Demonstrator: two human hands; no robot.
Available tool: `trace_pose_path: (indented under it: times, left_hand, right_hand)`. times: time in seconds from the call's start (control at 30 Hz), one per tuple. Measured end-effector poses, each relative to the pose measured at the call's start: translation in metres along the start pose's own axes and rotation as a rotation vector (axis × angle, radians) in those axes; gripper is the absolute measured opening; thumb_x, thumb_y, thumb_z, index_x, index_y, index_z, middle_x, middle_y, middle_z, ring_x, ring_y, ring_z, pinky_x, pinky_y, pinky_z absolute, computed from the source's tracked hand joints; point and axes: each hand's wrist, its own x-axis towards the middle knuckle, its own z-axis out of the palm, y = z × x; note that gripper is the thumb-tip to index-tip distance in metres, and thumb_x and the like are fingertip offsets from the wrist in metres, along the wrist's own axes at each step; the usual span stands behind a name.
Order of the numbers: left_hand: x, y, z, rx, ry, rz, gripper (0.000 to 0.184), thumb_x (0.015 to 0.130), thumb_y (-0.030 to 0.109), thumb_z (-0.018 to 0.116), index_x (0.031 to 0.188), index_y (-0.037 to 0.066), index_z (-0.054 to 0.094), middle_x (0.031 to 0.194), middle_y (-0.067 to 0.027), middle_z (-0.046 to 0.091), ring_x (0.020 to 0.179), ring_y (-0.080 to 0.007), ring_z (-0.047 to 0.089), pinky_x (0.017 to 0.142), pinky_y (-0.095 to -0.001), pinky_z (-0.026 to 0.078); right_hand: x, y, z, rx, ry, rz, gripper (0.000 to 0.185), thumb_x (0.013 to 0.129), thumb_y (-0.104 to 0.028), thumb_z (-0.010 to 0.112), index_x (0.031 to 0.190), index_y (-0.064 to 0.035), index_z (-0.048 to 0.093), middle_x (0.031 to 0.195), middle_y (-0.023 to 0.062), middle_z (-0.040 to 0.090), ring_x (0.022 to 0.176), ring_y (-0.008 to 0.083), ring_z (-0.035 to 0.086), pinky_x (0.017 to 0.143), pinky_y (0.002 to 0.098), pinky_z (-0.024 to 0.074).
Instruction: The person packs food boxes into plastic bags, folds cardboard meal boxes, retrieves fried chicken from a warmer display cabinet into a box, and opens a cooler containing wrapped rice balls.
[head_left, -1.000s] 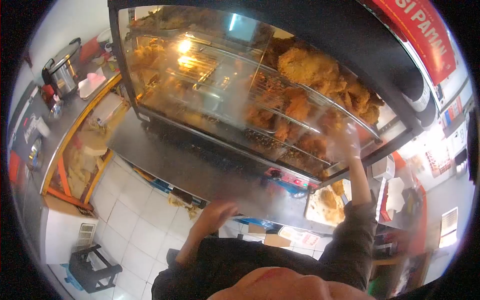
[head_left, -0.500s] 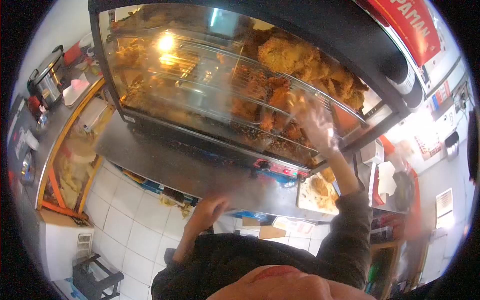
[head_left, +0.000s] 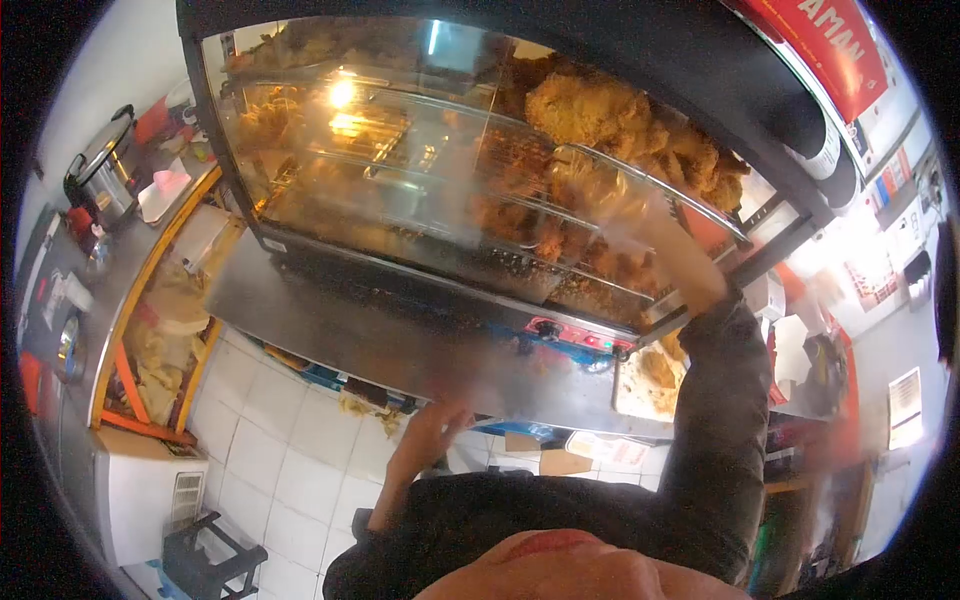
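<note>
My right hand (head_left: 618, 208), in a clear plastic glove, reaches through the side of a glass heated display case (head_left: 390, 270). Motion and haze smear its fingers beside the metal rail of the upper rack. Whether they hold anything cannot be seen. Large golden fried chicken pieces (head_left: 585, 105) are piled above and behind the hand. Darker, reddish fried pieces (head_left: 545, 235) rest on the wire rack below it. My left hand (head_left: 435, 432) is bare and hangs near the counter's front edge, its fingers loosely bent and somewhat apart, with nothing visible in them.
A steel counter (head_left: 330, 320) runs beneath the case. At its right end, a tray (head_left: 650, 385) carries crumbed pieces. To the left stand a metal pot (head_left: 105, 165), an orange-framed glass cabinet (head_left: 165, 330) and a dark stool (head_left: 205, 560). White boxes (head_left: 790, 350) stand at right.
My right hand has shifted slightly up and left inside the case, the forearm further in. My left hand stays by the counter edge. The whole view has shifted slightly.
</note>
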Motion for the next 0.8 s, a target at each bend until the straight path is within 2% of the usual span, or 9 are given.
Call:
trace_pose_path:
  times: [0.1, 0.23, 0.33, 0.47, 0.53, 0.6, 0.63, 0.7, 0.8]
  left_hand:
    - [-0.007, -0.005, -0.001, 0.052, 0.108, 0.034, 0.02, 0.092, 0.019, 0.049, 0.087, 0.005, 0.061, 0.084, -0.0083, 0.064, 0.08, -0.024, 0.062, 0.073, -0.0353, 0.047]
    - [-0.009, 0.013, -0.019, 0.04, 0.094, 0.044, 0.021, 0.092, 0.02, 0.049, 0.087, 0.003, 0.06, 0.083, -0.0098, 0.064, 0.079, -0.0244, 0.061, 0.071, -0.0337, 0.047]
    - [-0.011, -0.015, -0.016, 0.0, 0.111, -0.048, 0.022, 0.092, 0.02, 0.049, 0.087, 0.001, 0.059, 0.081, -0.0112, 0.063, 0.078, -0.0247, 0.061, 0.071, -0.0339, 0.047]
    - [0.004, -0.001, -0.021, 0.105, 0.1, 0.009, 0.023, 0.092, 0.02, 0.049, 0.087, 0.0, 0.059, 0.083, -0.012, 0.063, 0.078, -0.025, 0.061, 0.072, -0.0343, 0.048]
    - [0.027, 0.026, -0.023, 0.059, 0.089, 0.158, 0.019, 0.092, 0.018, 0.05, 0.089, 0.002, 0.06, 0.096, -0.0121, 0.062, 0.089, -0.026, 0.061, 0.077, -0.0356, 0.047]
    - [0.066, 0.041, -0.021, 0.339, 0.326, 0.436, 0.014, 0.091, 0.015, 0.05, 0.094, 0.005, 0.061, 0.113, -0.0126, 0.056, 0.106, -0.0284, 0.055, 0.087, -0.038, 0.043]
    - [0.114, 0.072, -0.036, 0.435, 0.506, 0.579, 0.018, 0.09, 0.015, 0.051, 0.104, 0.009, 0.061, 0.125, -0.0127, 0.049, 0.12, -0.0317, 0.044, 0.098, -0.0423, 0.035]
    - [0.174, 0.078, -0.042, 0.633, 0.628, 0.595, 0.042, 0.092, 0.026, 0.047, 0.133, 0.018, 0.044, 0.144, -0.0139, 0.029, 0.133, -0.0328, 0.026, 0.108, -0.0488, 0.02]
    - [0.242, 0.085, -0.048, 0.87, 0.783, 0.791, 0.048, 0.094, 0.035, 0.041, 0.14, 0.025, 0.033, 0.149, -0.0112, 0.019, 0.138, -0.0284, 0.016, 0.109, -0.0538, 0.013]
  right_hand:
    - [-0.003, -0.003, -0.005, 0.036, 0.009, -0.011, 0.055, 0.077, -0.016, 0.059, 0.129, -0.0207, 0.042, 0.125, 0.012, 0.048, 0.111, 0.0295, 0.049, 0.089, 0.0433, 0.0451]
    - [-0.028, 0.005, -0.009, 0.105, 0.027, -0.01, 0.055, 0.076, -0.017, 0.061, 0.127, -0.022, 0.043, 0.125, 0.0116, 0.049, 0.109, 0.03, 0.05, 0.088, 0.0436, 0.0459]
    - [-0.058, 0.014, -0.017, 0.153, 0.028, 0.0, 0.055, 0.074, -0.018, 0.063, 0.126, -0.023, 0.045, 0.124, 0.0112, 0.049, 0.107, 0.0304, 0.051, 0.087, 0.0438, 0.0465]
    - [-0.093, 0.022, -0.025, 0.188, 0.032, 0.027, 0.055, 0.072, -0.019, 0.064, 0.124, -0.0243, 0.046, 0.124, 0.0108, 0.049, 0.106, 0.0309, 0.052, 0.085, 0.044, 0.0474]
    - [-0.109, 0.022, -0.03, 0.203, 0.039, 0.044, 0.055, 0.072, -0.019, 0.065, 0.123, -0.0249, 0.047, 0.123, 0.0106, 0.05, 0.105, 0.0312, 0.053, 0.085, 0.0442, 0.0478]
    - [-0.122, 0.021, -0.035, 0.204, 0.063, 0.059, 0.054, 0.071, -0.02, 0.066, 0.122, -0.0256, 0.048, 0.123, 0.0104, 0.05, 0.104, 0.0315, 0.053, 0.084, 0.0443, 0.0482]
    - [-0.133, 0.021, -0.037, 0.202, 0.07, 0.073, 0.054, 0.07, -0.02, 0.067, 0.121, -0.0259, 0.048, 0.123, 0.0103, 0.05, 0.103, 0.0316, 0.054, 0.084, 0.0444, 0.0484]
    - [-0.147, 0.019, -0.042, 0.203, 0.104, 0.092, 0.054, 0.069, -0.021, 0.068, 0.12, -0.0266, 0.049, 0.123, 0.01, 0.05, 0.102, 0.0319, 0.054, 0.083, 0.0445, 0.0488]
    - [-0.177, 0.009, -0.057, 0.187, 0.176, 0.117, 0.054, 0.068, -0.022, 0.069, 0.119, -0.0276, 0.051, 0.122, 0.0097, 0.051, 0.101, 0.0323, 0.055, 0.082, 0.0447, 0.0494]
